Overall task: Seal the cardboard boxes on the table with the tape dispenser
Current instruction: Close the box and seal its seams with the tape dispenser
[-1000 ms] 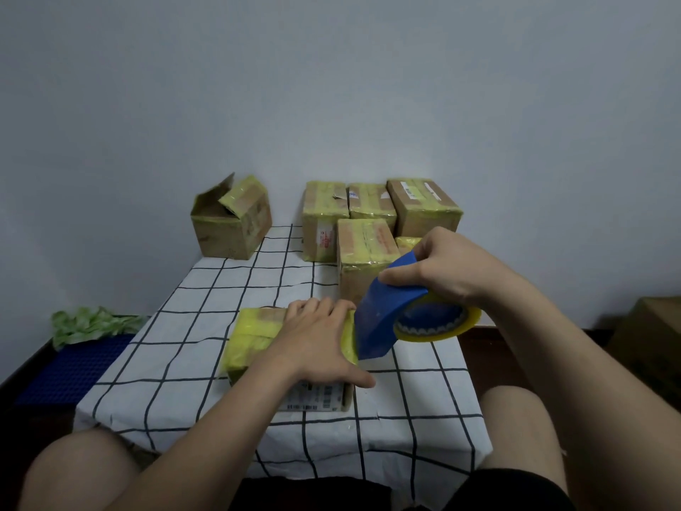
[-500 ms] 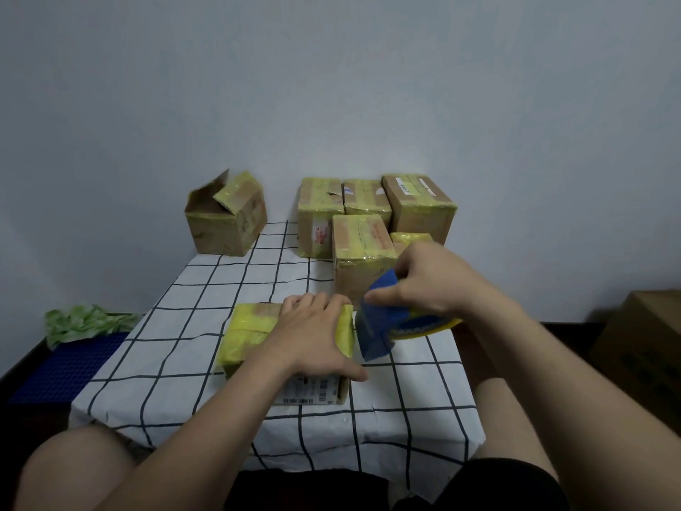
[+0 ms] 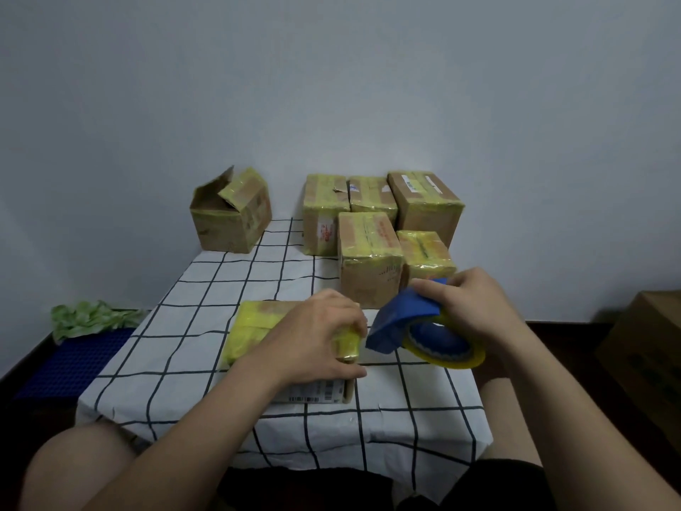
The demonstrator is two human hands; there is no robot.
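Head cam, the only view: my left hand (image 3: 317, 341) is spread flat on the low box (image 3: 258, 326) right in front of me, fingers (image 3: 350, 319) curled over its far right edge, pinning it so it doesn't slide when tape drags across. My right hand (image 3: 475, 311) is clamped around the blue tape dispenser (image 3: 405, 326), its front just beside my left fingertips (ready to start at that edge, I'd guess). Past my fingers sit the taped boxes (image 3: 368, 252); off to the far left, one open box (image 3: 230, 215) is waiting.
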